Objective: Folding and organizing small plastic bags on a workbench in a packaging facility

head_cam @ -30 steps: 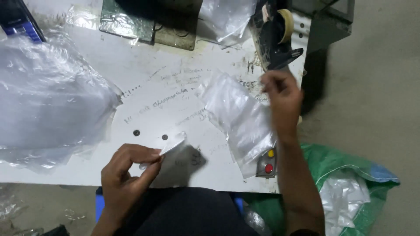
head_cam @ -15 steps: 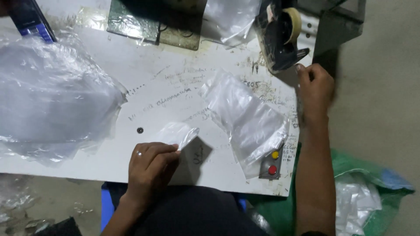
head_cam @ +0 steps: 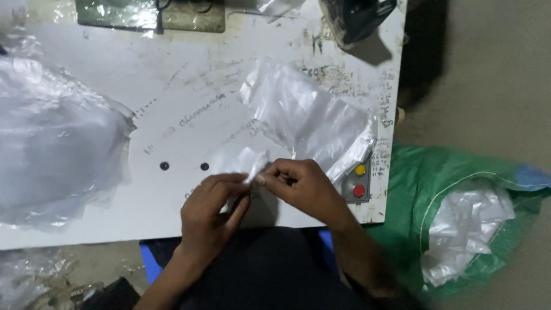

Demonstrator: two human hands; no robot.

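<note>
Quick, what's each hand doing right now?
Left hand: closed, pinching the small clear plastic bag.
Right hand: closed, pinching the same bag.

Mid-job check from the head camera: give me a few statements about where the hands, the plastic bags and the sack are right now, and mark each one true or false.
1. Both hands pinch the same small clear plastic piece. True: the left hand and right hand meet on it above the white table.
2. The right hand is up at the dark device on the table's far edge. False: it is at the near edge, beside the left hand.
3. A loose clear bag lies on the table beyond the hands. True.
4. The green sack sits on the table. False: it is off the table, to the person's right, with clear plastic inside.
5. The big heap of clear plastic lies on the person's left. True.
</note>
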